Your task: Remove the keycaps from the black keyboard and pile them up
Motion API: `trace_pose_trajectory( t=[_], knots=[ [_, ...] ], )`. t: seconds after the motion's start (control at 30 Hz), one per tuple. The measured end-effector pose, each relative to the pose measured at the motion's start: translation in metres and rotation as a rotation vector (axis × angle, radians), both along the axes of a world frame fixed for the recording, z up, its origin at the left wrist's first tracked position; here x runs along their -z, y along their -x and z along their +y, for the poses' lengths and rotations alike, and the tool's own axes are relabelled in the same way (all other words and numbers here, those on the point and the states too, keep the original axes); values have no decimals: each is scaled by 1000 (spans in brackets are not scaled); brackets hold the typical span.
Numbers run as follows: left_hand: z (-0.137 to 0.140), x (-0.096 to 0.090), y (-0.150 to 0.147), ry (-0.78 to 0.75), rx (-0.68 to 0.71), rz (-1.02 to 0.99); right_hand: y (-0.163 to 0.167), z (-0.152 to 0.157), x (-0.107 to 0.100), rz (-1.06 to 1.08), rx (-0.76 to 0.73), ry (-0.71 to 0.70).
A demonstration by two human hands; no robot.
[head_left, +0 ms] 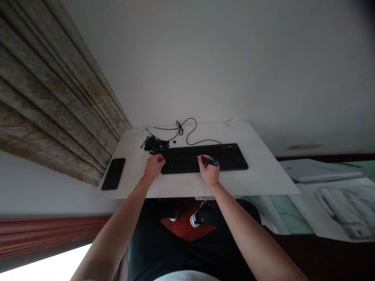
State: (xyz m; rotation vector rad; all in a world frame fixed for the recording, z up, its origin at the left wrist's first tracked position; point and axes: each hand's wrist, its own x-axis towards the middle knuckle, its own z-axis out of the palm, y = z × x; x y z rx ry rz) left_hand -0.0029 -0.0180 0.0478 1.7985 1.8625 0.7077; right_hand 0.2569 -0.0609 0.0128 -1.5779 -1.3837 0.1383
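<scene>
A black keyboard (187,167) lies on the white table, with many of its keys in the dark and hard to tell apart. Over its middle, my right hand (209,171) is closed around a black pen-like tool (211,161), whose tip is hidden by the fingers. At the keyboard's left end rests my left hand (154,167), thumb and fingers pinched together; whatever is between them is hidden. Just beyond that hand sits a heap of loose black keycaps (155,144), and a single keycap (174,141) lies apart to its right.
A black cable (205,141) with a tied bundle runs behind the keyboard. Something thin and blue (143,142) pokes out beside the heap. A dark phone (113,174) lies on the left of the white table (269,177). Wall behind, curtain (58,86) at left.
</scene>
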Motion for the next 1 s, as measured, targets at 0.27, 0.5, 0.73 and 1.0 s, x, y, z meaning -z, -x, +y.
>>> trace_pose_trajectory(
  t=[0.27,0.5,0.73,1.0],
  knots=[
    [21,-7,17,-6,-127,-116,0,0,1,13,5,5],
    [53,-2,30,17,-232,-266,-1,1,1,21,14,17],
    [59,5,30,-105,-95,-1,-2,1,1,21,-1,45],
    [7,20,-12,-387,17,-31,-2,2,1,3,16,57]
  ],
)
